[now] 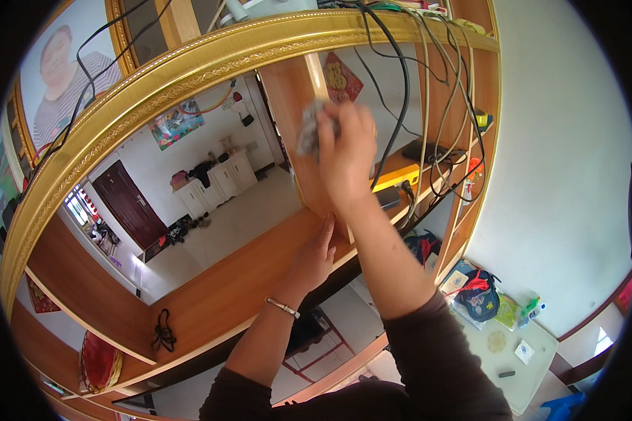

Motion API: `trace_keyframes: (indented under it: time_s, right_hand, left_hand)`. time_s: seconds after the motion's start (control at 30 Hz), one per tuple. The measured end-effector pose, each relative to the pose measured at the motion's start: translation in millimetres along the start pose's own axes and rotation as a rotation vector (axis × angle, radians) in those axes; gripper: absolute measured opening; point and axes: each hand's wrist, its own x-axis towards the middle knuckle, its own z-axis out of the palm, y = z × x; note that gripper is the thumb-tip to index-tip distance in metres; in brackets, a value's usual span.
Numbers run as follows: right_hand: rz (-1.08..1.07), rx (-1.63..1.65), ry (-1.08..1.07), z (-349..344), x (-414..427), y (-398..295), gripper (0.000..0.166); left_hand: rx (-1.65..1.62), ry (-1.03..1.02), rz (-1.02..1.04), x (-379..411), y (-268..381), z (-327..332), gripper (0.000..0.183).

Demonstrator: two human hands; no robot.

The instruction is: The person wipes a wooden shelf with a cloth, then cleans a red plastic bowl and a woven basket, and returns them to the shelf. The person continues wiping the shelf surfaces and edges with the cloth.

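Note:
My right hand [347, 150] grips a grey cloth [312, 129], blurred, against the upright wooden partition [287, 89] of a wall cabinet. Lower down, my left hand [313, 260] rests with its fingertips near the foot of that partition, at the wooden shelf [237, 258]; it holds nothing, and a bracelet is on its wrist. Behind the shelf a large mirror [231, 131] shows a room with a dark door and white cabinets. A gold carved frame moulding [210, 52] arches over the opening.
Black and beige cables [403, 79] hang down at the right, before shelves with a yellow box [397, 178]. A small black cord [163, 331] and a red basket [100, 360] lie at the lower left. A framed portrait [66, 79] stands above. At the lower right is a table [537, 368] with a backpack [476, 294].

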Motion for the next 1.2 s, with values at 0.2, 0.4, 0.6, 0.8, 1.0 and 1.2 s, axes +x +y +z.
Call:
trace_keyframes:
  time_s: [0.2, 0.4, 0.6, 0.8, 1.0, 1.2]
  right_hand:
    - [-0.018, 0.071, 0.060, 17.0, 34.3, -2.6, 0.010]
    - [0.151, 0.095, -0.044, -18.6, -49.2, 9.9, 0.011]
    - [0.004, 0.102, -0.031, 11.5, 35.5, -2.3, 0.012]
    - [-0.003, 0.009, -0.170, -4.1, 16.3, 3.2, 0.011]
    - [0.181, -0.119, -0.252, -65.7, -120.8, 18.6, 0.008]
    - [0.095, -0.047, -0.174, -29.2, -46.6, 6.8, 0.011]
  left_hand:
    - [-0.045, 0.096, 0.161, 4.4, -14.1, 16.2, 0.082]
    - [-0.040, 0.107, 0.196, 6.7, -6.5, 10.1, 0.094]
    - [-0.001, 0.199, 0.325, 6.2, -13.0, 13.3, 0.105]
    - [-0.192, 0.115, 0.256, 3.6, -13.4, 10.3, 0.088]
    - [-0.556, -0.028, -0.039, 7.3, -13.0, 11.0, 0.047]
    - [-0.162, 0.084, 0.201, 5.4, -10.8, 4.9, 0.067]
